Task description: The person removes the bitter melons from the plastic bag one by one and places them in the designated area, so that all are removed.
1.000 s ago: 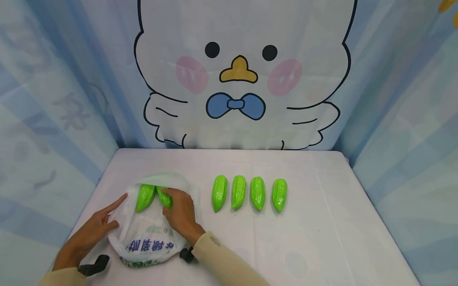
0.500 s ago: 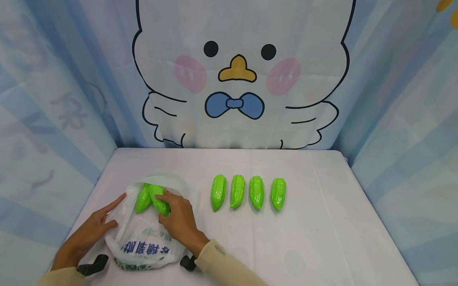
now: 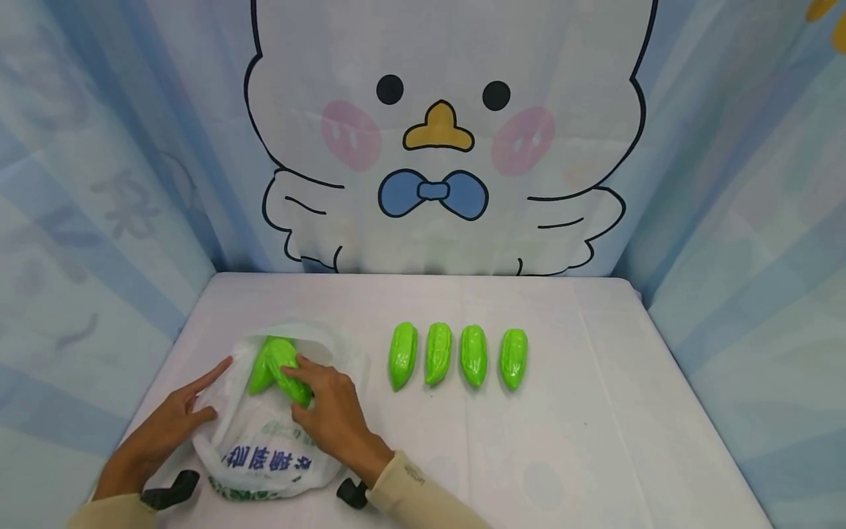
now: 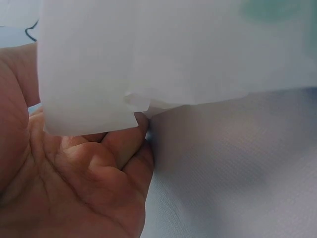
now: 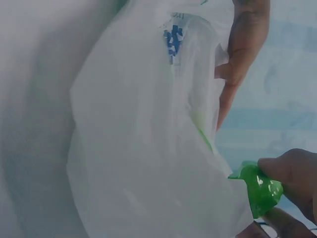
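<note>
- Touches a white bag's (image 3: 267, 430) left edge, at near left, with the left hand (image 3: 175, 420); cannot tell whether gripping.
- Pinches a green piece (image 3: 297, 393) in the bag's mouth with the right hand (image 3: 337, 404).
- Shows a second piece (image 3: 259, 376) touching it on the left.
- Lines up four loose pieces (image 3: 439, 354) on the table (image 3: 562, 419), right of the bag.
- Ends far back at a curtain (image 3: 436, 239).

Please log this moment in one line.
left hand: touches plastic bag; right hand: pinches green cucumber-like piece at bag mouth; table: four more pieces
</note>
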`<state>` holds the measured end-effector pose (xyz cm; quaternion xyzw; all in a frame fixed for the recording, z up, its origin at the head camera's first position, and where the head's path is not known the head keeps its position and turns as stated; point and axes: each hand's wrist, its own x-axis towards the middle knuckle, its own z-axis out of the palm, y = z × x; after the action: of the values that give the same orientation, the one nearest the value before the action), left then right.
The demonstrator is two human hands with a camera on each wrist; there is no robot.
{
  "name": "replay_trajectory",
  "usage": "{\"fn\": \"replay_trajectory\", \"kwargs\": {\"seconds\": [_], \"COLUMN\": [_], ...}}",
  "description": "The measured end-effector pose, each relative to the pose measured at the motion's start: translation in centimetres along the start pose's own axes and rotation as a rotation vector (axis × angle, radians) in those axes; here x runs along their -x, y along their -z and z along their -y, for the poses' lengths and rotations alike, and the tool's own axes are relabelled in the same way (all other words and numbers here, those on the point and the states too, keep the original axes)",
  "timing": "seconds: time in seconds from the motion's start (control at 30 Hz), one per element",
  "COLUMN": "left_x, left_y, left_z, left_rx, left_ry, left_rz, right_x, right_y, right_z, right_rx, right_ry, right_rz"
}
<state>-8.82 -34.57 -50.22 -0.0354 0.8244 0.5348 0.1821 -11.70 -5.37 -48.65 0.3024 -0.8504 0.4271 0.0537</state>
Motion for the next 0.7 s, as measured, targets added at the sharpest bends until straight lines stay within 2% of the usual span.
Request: {"fn": "replay_trajectory", "kwargs": {"seconds": [0.17,0.3,0.47,0.7], "left_x": [0.0,-0.1,-0.1,-0.3], "left_y": [0.0,-0.1,-0.1,-0.2], "left_z": [-0.1,-0.2,-0.1,-0.1], "left_rx": [-0.030,0.009,0.013,-0.032], "left_ry": [0.015,0.011,0.021,0.051], "left_rz": [0.000,-0.002,-0.012,-0.036], "right_x": [0.1,0.2,0.4,0.9], "right_y": [0.6,1.4,2.2,2.6], "right_z": [0.2,0.6,0.7,0.3], "right_rx": [-0.018,-0.072,-0.148,-0.208], "right_ry": [0.050,0.070,0.062,0.025], "right_rz": [-0.039,-0.091,-0.134,-0.159]}}
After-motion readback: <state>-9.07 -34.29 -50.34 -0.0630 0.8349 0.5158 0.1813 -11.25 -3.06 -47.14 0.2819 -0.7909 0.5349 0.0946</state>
